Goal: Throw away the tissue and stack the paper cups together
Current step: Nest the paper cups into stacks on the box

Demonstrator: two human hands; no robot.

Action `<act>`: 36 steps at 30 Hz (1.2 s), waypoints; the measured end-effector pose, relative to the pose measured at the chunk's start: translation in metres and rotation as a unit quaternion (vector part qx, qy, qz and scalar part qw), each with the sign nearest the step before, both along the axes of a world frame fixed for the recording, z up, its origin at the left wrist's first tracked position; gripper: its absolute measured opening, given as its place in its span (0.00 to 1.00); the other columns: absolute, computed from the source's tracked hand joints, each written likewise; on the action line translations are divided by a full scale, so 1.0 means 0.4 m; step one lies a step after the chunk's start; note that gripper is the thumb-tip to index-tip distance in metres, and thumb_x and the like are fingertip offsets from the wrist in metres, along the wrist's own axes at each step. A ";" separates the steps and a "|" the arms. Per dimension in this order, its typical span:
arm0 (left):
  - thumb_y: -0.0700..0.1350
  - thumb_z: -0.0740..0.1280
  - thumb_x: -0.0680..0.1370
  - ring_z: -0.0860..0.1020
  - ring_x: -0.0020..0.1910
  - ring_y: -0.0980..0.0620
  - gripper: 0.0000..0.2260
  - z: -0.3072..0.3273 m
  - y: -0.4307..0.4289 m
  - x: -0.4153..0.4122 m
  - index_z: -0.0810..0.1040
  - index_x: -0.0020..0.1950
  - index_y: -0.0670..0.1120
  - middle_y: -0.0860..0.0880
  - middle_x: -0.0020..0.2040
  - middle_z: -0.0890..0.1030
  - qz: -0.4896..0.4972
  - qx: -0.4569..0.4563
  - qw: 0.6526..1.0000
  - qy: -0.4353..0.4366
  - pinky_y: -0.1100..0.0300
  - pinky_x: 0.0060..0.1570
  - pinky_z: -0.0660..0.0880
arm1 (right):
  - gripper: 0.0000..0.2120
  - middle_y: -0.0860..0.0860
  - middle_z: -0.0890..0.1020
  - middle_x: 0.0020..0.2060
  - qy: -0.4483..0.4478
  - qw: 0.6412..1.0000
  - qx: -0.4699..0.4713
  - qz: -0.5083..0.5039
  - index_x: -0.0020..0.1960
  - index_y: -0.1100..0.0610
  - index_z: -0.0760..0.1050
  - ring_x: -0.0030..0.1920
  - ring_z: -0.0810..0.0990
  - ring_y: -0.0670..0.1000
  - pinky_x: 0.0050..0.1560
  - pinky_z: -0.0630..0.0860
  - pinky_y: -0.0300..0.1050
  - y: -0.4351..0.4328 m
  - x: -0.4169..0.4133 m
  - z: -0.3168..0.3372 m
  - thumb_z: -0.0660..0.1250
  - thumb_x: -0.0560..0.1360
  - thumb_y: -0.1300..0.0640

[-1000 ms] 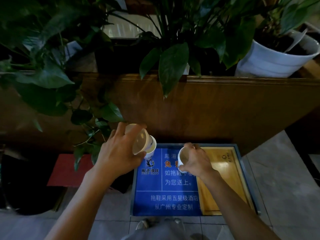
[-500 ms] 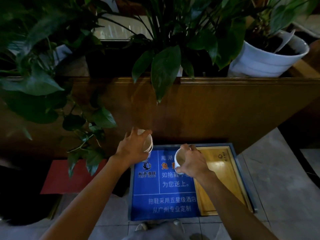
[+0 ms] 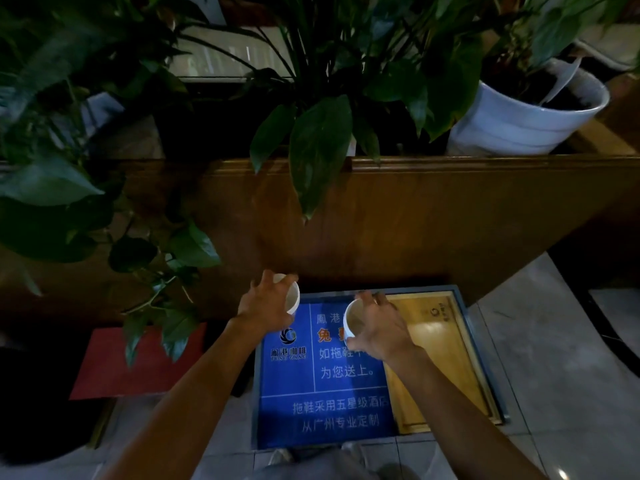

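Across the upper part of the view runs a long planter box of glossy brown wood, its top edge finished with a rounded moulding. Broad, dark green leaves hang over that edge, smooth and pointed, and a round white pot with a ribbed wall sits tilted at the right end. Below the box lies a floor of pale grey tiles with thin grout lines.

On the floor, just in front of the box, sits a shallow rectangular tray with a grey frame. Its left part is covered by a flat blue sign printed with white characters (a few are orange), and its right part shows bare, light-coloured wood. A flat red mat lies to the left, partly under trailing leaves.

Both bare forearms reach out over the tray. The left hand is curled around a left paper cup, smooth and white, tipped on its side with its mouth turned to the right. The right hand grips a right paper cup, also white and round-rimmed, its mouth turned to the left and up. The two cups are held above the blue sign, near each other but apart, mouths facing.
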State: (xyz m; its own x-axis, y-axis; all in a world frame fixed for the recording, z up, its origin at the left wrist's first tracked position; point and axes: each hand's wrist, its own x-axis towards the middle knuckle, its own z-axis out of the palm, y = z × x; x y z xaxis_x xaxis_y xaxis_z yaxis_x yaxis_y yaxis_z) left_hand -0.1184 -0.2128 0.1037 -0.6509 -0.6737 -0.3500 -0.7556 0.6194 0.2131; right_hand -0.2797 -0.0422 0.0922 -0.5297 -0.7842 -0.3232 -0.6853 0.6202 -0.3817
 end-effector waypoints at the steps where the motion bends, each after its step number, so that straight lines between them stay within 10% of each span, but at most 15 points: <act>1: 0.53 0.77 0.66 0.68 0.65 0.38 0.40 0.003 -0.003 0.000 0.59 0.72 0.60 0.44 0.69 0.63 0.000 0.002 1.000 -0.004 0.47 0.54 0.78 | 0.48 0.52 0.70 0.66 -0.001 1.000 -0.001 0.001 0.71 0.48 0.61 0.64 0.73 0.59 0.57 0.77 0.50 0.000 0.000 0.000 0.81 0.57 0.45; 36: 0.53 0.79 0.64 0.72 0.63 0.37 0.41 0.030 0.013 0.021 0.61 0.72 0.58 0.43 0.68 0.66 0.038 0.049 0.998 -0.009 0.45 0.57 0.77 | 0.43 0.56 0.75 0.59 0.026 0.995 0.064 0.072 0.64 0.53 0.66 0.58 0.77 0.61 0.54 0.76 0.52 -0.243 0.050 0.024 0.81 0.55 0.44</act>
